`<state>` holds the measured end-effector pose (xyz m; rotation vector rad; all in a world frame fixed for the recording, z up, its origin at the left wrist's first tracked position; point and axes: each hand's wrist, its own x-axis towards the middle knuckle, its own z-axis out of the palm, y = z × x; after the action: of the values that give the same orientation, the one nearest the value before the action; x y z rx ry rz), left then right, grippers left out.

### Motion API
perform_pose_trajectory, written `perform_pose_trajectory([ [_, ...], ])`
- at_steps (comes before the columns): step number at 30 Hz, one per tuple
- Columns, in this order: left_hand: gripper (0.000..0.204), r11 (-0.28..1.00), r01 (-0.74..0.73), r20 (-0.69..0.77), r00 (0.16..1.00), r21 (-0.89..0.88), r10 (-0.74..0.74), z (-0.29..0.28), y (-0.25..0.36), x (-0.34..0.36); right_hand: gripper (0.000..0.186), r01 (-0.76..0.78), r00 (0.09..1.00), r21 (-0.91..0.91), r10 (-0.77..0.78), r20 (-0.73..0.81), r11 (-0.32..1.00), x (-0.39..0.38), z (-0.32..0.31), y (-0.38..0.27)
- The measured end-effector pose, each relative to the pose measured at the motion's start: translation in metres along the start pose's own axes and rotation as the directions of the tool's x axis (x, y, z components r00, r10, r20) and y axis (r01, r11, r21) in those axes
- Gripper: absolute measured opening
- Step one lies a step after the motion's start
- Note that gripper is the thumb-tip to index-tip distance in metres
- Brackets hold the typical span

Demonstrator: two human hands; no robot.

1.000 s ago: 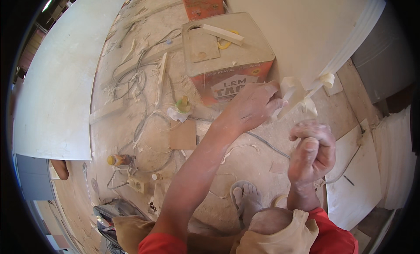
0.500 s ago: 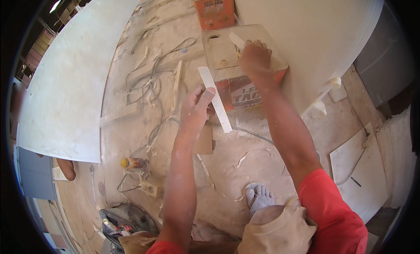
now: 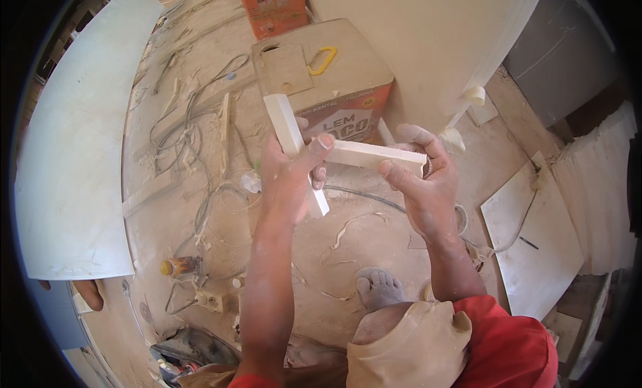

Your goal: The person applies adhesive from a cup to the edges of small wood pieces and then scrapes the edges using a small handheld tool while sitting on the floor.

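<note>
My left hand (image 3: pixel 284 170) is closed around a white moulding strip (image 3: pixel 284 120) that slants down through its fingers. My right hand (image 3: pixel 428 187) pinches the right end of a second white moulding strip (image 3: pixel 368 155), held almost level. The left thumb rests at this second strip's other end, so the two pieces meet at an angle in the left hand. Beyond both hands stands a square orange glue can (image 3: pixel 344 120) with a dusty top and a yellow handle (image 3: pixel 322 60).
Another orange can (image 3: pixel 273 12) stands farther back. A large white panel (image 3: pixel 80 147) is at the left. Cables (image 3: pixel 187 130) and wood scraps lie across the dusty floor. A yellow-capped bottle (image 3: pixel 179 266) lies left of my left forearm. A white board (image 3: pixel 535 234) with a pen lies at right.
My right hand has left the can top and come back toward me with the second strip, bringing it against the left hand. The can's yellow handle now shows fully.
</note>
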<state>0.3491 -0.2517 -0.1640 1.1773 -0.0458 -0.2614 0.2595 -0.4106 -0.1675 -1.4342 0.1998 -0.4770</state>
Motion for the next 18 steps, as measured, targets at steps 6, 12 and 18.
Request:
perform_pose_trajectory([
  [6, 0.062, 0.957, 0.237, 0.308, 0.910, 0.166, -0.279, 0.004, -0.040, -0.014, 0.040, -0.001, 0.994, 0.224, 0.026, -0.106, 0.974, -0.001, -0.014, 0.011],
  [12, 0.053, 0.991, 0.127, 0.303, 0.943, 0.049, -0.136, 0.031, -0.057, -0.022, 0.036, 0.012, 0.994, 0.084, -0.003, -0.110, 0.996, -0.002, -0.017, 0.013],
  [18, 0.045, 0.989, -0.089, 0.308, 0.950, 0.121, 0.048, 0.060, -0.063, -0.013, 0.031, 0.167, 0.962, -0.078, -0.179, -0.207, 0.983, -0.001, -0.025, 0.025],
])
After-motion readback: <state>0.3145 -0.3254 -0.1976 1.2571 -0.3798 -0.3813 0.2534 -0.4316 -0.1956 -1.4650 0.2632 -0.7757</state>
